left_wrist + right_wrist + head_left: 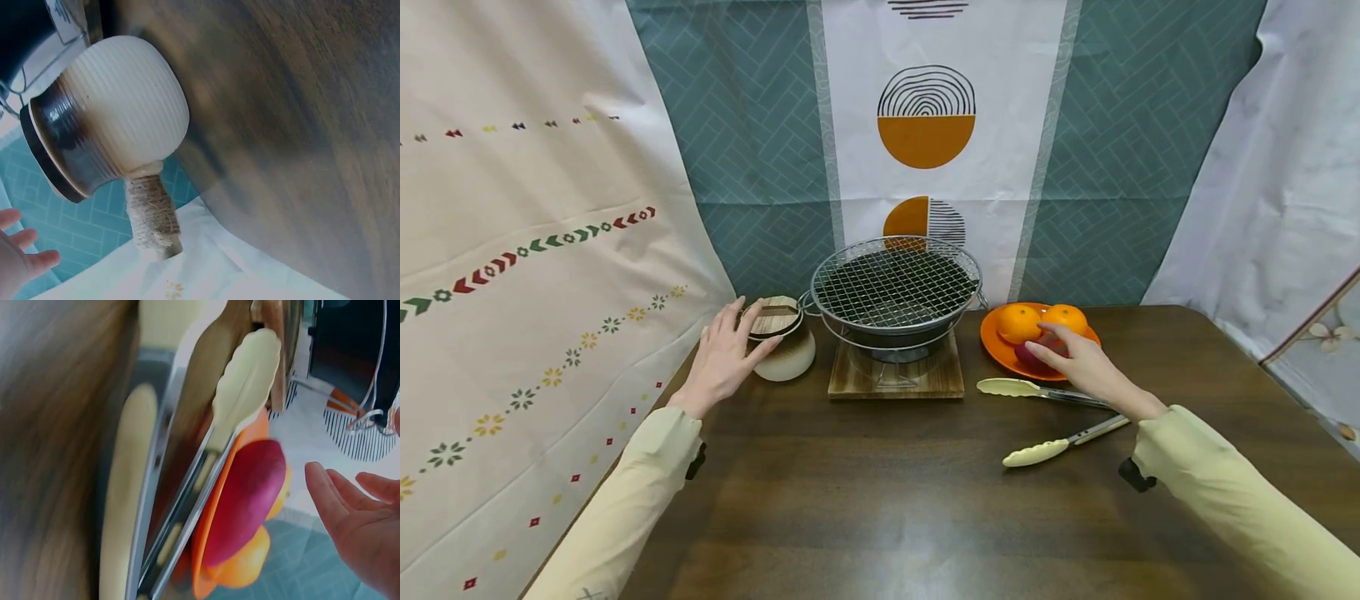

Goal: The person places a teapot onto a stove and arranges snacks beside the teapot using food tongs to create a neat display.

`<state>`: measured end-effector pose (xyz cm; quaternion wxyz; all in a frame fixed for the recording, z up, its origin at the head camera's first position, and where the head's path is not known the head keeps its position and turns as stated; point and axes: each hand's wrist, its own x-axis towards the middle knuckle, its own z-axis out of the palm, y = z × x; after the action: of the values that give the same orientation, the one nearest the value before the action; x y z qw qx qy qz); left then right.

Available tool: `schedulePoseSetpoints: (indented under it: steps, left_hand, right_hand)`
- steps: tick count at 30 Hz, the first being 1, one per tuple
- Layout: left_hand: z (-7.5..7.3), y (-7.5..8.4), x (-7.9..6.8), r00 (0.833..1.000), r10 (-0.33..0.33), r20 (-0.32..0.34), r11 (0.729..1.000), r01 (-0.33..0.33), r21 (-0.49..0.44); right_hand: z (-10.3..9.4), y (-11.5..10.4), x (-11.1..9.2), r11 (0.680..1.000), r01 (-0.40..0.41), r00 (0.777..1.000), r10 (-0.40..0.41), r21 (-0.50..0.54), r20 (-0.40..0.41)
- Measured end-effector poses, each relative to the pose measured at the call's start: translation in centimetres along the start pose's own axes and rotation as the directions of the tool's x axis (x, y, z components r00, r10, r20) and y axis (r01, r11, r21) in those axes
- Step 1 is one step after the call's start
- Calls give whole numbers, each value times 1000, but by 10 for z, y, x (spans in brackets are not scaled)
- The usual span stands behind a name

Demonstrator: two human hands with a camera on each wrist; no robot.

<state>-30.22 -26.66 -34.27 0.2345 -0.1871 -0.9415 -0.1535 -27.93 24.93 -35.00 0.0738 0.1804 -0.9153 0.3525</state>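
My left hand (721,354) hovers with spread fingers in front of a small ribbed pot (787,354) with a wooden lid (775,315). In the left wrist view the pot's twine-wrapped handle (150,212) shows, and the fingers stand apart from the pot. My right hand (1090,362), loosely bent and holding nothing, is over an orange plate (1000,354) with two oranges (1019,323) and a purple-red oblong item (247,500). Near that hand lie tongs with cream scalloped tips (1037,452), their arms spread on the table; the right forearm hides their joined end.
A round grill (895,287) with a wire mesh top stands on a wooden board (850,379) at the back middle. Behind it hangs a patterned curtain (760,150). The brown table (880,500) stretches toward me, with a pale cloth (535,275) along its left side.
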Motion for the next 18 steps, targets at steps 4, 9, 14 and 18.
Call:
schedulePoseSetpoints:
  steps: [4, 9, 14, 18]
  left_hand:
    - [-3, -4, 0, 1000, -17, -4, 999, 16, -43]
    - [-4, -9, -1, 999, -35, -18, 997, 33, -65]
    - [-7, -14, 0, 998, -63, -15, 994, 61, -93]
    - [-8, -16, 2, 996, -84, -7, 991, 83, -109]
  right_hand:
    - [6, -7, 6, 998, -25, 1000, 24, 64, 21]
    - [13, -14, 13, 992, -42, 999, 38, 120, 34]
    - [22, -21, 19, 983, -71, 997, 64, 169, 48]
    - [27, -23, 24, 958, -122, 990, 99, 260, 99]
